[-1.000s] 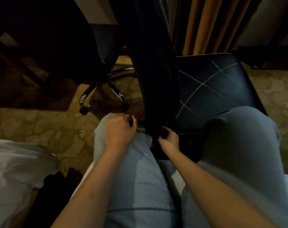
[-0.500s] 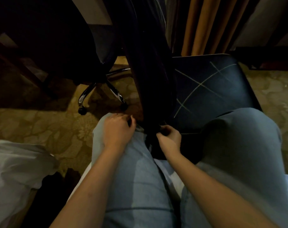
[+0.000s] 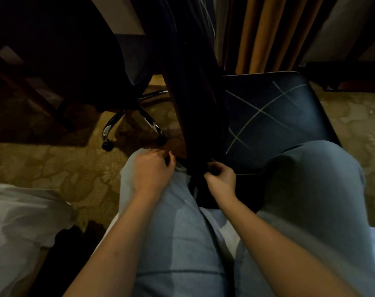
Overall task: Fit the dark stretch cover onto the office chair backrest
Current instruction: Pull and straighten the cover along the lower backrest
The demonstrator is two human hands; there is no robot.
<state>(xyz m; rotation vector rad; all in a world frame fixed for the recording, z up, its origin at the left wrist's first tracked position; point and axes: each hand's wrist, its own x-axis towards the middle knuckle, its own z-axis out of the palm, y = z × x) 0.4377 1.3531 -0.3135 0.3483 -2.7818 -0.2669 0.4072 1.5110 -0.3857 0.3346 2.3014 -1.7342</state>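
Cover: dark stretch fabric cover [image 3: 193,99] hangs down the upright chair backrest hidden beneath it, hem between our knees.
Fingers: left hand [image 3: 152,170] and right hand [image 3: 223,179] both pinch that hem.
Risk: one uneven tug and it twists or springs up (dim down here).

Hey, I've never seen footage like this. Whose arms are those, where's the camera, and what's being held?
No machine here: one camera on a person's head looks down, so the arms are their own. A dark stretch cover hangs between knees in light blue jeans, beside a dark blue padded panel with pale crossed lines. The right hand pinches the cover's lower edge. The left hand lies curled on the left knee; too dim to tell if it grips fabric. Behind, a chrome wheeled chair base stands on patterned carpet.
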